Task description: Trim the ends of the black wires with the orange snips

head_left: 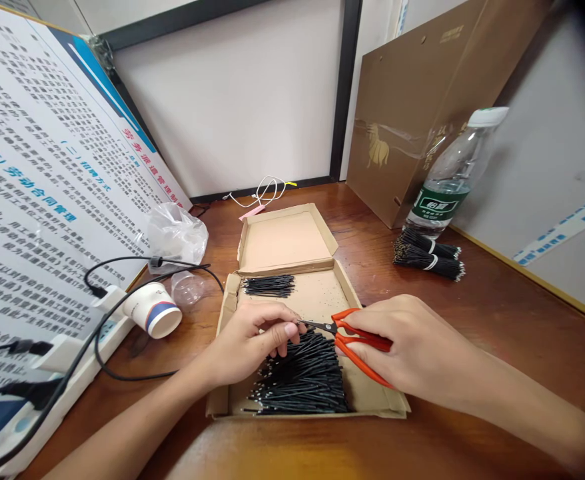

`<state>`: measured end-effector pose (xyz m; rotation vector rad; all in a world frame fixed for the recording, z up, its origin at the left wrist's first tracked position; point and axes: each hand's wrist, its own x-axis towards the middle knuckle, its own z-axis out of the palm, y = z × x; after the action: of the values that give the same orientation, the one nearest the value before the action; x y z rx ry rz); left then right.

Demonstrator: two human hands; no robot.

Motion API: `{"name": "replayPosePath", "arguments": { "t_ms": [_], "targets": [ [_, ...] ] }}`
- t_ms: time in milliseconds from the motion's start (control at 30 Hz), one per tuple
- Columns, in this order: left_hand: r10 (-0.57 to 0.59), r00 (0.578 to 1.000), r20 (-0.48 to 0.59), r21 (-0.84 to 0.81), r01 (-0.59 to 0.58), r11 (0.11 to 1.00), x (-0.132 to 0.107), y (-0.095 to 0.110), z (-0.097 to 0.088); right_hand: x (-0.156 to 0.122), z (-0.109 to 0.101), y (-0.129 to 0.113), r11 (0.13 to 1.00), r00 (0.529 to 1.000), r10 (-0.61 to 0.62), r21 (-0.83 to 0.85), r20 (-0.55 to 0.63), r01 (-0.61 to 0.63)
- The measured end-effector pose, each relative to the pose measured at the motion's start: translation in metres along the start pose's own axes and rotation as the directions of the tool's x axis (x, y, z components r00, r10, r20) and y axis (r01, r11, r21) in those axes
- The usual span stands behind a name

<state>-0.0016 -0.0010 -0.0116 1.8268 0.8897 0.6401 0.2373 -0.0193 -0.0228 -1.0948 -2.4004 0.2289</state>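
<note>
An open cardboard box lies on the wooden desk. A large heap of short black wires fills its near part, and a small row of black wires lies at its far side. My left hand pinches a thin black wire over the heap, fingers closed. My right hand grips red-handled snips, whose blades point at the left fingertips.
A tied bundle of black wires lies by a plastic water bottle and a brown paper bag. At the left are a tipped paper cup, a power strip with cables, a plastic bag and a printed board.
</note>
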Motion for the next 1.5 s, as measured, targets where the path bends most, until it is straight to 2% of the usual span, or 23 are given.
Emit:
{"name": "replayPosePath", "arguments": {
  "t_ms": [567,767,1067,1300,1500],
  "targets": [
    [-0.033,0.999,0.01,-0.013,0.033,0.999,-0.0008,0.0008,-0.0003,0.0008,-0.0024,-0.0027,0.999,0.998,0.037,0.027,0.041,-0.038],
    [-0.036,0.999,0.004,-0.022,0.036,0.999,-0.0002,0.0,0.0004,-0.0006,-0.0005,-0.0016,1.0,1.0,0.014,-0.004,0.008,-0.014],
    [-0.033,0.999,0.013,-0.025,0.033,0.999,-0.0003,-0.0005,-0.0001,0.0007,-0.0029,-0.0047,0.997,0.998,0.054,0.047,0.042,-0.056],
    [-0.032,0.999,0.018,-0.011,0.032,0.999,-0.0003,-0.0003,0.0004,-0.0013,-0.0008,-0.0011,1.0,0.999,0.021,0.023,0.025,-0.021],
    [-0.033,0.999,0.022,-0.026,0.034,0.999,-0.0001,-0.0004,0.0008,-0.001,-0.0015,-0.002,0.998,0.998,0.038,0.041,0.04,-0.04]
  ]
}}
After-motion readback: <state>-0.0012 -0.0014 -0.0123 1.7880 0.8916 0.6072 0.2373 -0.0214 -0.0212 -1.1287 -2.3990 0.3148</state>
